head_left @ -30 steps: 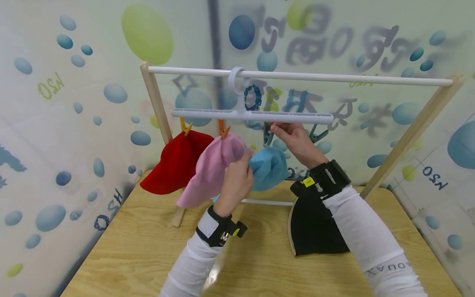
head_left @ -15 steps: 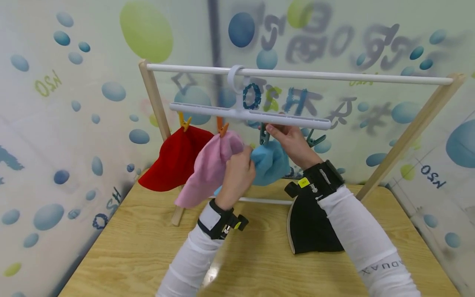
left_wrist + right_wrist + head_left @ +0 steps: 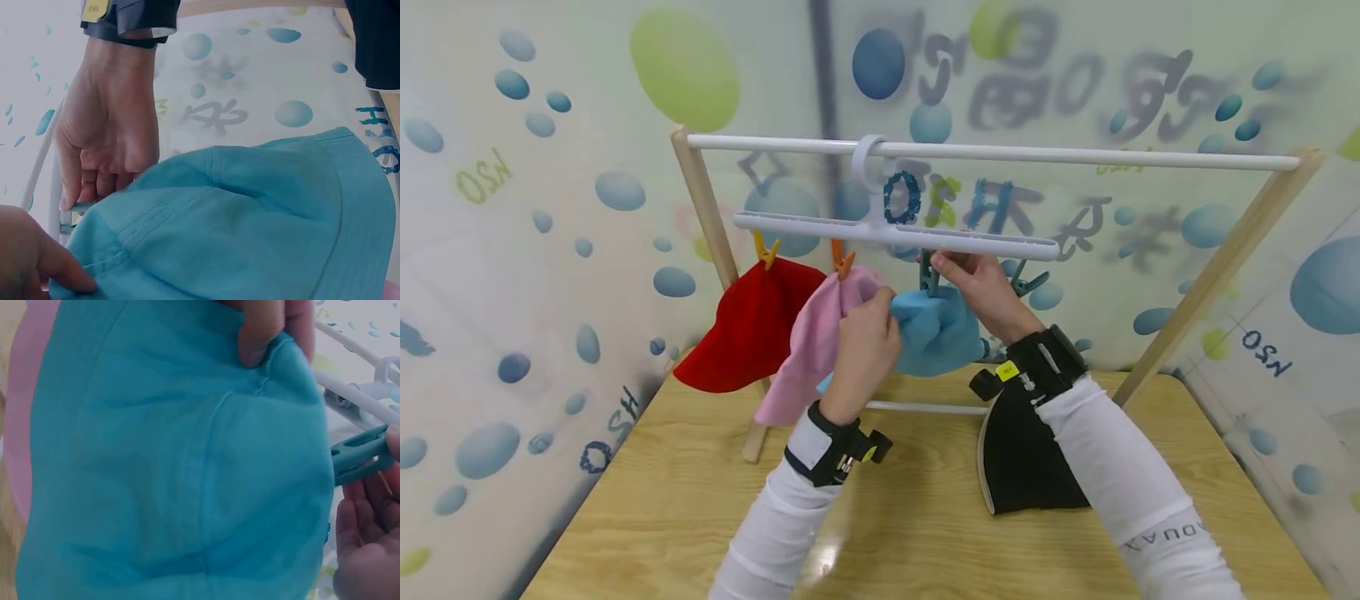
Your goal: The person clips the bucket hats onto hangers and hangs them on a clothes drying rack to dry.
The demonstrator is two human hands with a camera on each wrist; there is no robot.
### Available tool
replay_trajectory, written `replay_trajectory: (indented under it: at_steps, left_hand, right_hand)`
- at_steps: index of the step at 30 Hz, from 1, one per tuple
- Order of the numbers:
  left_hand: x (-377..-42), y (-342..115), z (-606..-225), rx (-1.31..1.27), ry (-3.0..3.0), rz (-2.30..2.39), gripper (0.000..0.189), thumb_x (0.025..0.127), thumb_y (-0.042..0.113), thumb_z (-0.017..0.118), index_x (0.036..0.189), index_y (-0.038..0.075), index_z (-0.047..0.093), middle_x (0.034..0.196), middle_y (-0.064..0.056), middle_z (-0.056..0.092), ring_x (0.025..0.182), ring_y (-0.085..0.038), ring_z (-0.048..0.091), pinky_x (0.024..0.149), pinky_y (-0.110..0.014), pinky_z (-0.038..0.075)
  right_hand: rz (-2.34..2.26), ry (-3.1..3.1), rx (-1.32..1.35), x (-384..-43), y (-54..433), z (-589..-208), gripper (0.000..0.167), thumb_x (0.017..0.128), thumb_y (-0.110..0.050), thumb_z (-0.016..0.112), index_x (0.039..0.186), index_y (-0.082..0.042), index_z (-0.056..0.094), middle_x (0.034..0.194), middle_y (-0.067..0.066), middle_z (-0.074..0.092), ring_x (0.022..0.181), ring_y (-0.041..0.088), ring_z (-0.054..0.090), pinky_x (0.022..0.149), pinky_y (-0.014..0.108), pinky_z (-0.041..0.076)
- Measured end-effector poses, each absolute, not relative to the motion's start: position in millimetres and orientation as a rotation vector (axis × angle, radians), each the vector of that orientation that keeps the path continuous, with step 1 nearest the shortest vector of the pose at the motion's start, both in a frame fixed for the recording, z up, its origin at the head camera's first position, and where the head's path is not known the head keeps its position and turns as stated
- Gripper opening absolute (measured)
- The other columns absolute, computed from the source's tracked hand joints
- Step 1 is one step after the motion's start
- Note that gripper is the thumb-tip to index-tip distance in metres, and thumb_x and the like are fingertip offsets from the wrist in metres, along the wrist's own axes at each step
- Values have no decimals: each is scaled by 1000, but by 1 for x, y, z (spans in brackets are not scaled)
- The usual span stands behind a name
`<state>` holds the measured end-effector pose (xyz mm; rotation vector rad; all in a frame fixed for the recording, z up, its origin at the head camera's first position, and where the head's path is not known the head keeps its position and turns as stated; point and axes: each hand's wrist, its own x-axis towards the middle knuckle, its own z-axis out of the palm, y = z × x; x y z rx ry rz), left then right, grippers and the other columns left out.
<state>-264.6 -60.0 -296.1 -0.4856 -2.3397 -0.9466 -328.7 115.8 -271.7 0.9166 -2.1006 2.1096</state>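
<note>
My left hand [image 3: 867,348] pinches the crown of a light blue bucket hat [image 3: 934,337]. With thumb and fingers, my right hand [image 3: 990,292] pinches a dark green clothespin [image 3: 928,273] hanging under the white hanger [image 3: 880,233]. In the right wrist view the clothespin's tip [image 3: 359,457] meets the hat's edge; whether it bites the cloth I cannot tell. Left of them hang a red hat [image 3: 752,329] under a yellow clothespin [image 3: 766,252] and a pink hat [image 3: 812,354] under an orange one. The left hand partly covers the pink hat.
The hanger hooks over the white top bar [image 3: 1075,156] of a rack with wooden legs [image 3: 1217,279]. Another green clothespin [image 3: 1028,282] hangs at the hanger's right end. A black hat [image 3: 1026,458] lies on the wooden table [image 3: 925,517], partly under my right forearm.
The blue hat's crown has come up to the clothespin's lower end. My right hand and the clothespin have dropped slightly and shifted left. The hanger has tilted a little, right end lower.
</note>
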Motion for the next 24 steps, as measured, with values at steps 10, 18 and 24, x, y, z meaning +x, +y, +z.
replay_trajectory:
  at_steps: [10,18,24]
  left_hand:
    - [-264,-59,-303,-465,-2308,-893,9,89,-7,49,92,-4,57,64,-13,54,62,-29,60,56,-45,47]
    - [-262,-56,-316,-372,-2397,-762,15,91,-3,54,105,-2,58,73,-13,59,64,-33,62,54,-47,50]
    - [-254,-51,-318,-367,-2317,-674,24,88,2,62,111,-1,58,91,-15,62,68,-32,61,57,-46,51]
  right_hand:
    - [2056,-2141,926,-329,123,-280,8,102,-14,48,103,-7,49,124,12,53,119,24,47,107,43,30]
    - [2120,-2069,949,-327,124,-282,6,102,-14,47,103,-8,49,126,14,52,122,25,46,108,40,29]
    - [2079,-2071,974,-329,127,-279,5,102,-14,49,104,-10,51,127,12,53,123,25,45,107,38,29]
